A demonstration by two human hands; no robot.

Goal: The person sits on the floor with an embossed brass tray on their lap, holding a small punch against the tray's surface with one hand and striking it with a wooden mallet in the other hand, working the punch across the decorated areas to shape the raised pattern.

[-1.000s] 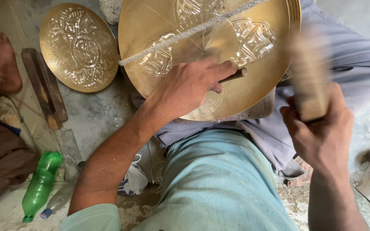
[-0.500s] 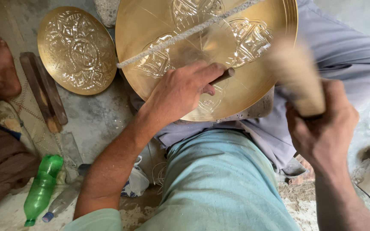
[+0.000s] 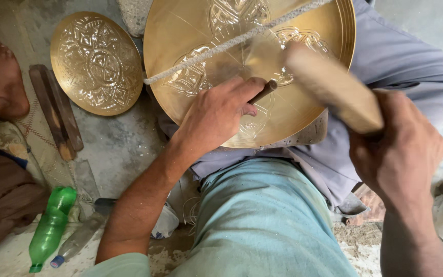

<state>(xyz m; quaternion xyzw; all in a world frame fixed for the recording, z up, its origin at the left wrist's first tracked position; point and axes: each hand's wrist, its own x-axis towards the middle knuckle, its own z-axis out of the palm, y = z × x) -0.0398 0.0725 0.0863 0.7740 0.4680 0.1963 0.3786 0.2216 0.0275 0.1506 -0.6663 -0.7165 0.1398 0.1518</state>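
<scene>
Holding chisel (image 3: 263, 91) tilted up-right, left hand (image 3: 220, 114).

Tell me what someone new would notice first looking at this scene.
First the large round brass tray at top centre, resting across the person's lap, with a pale cord stretched over its engraved face. The left hand presses a thin dark tool against the tray, while the right hand grips a blurred wooden mallet above it. To the upper left, a smaller engraved brass plate lies on the floor.
</scene>
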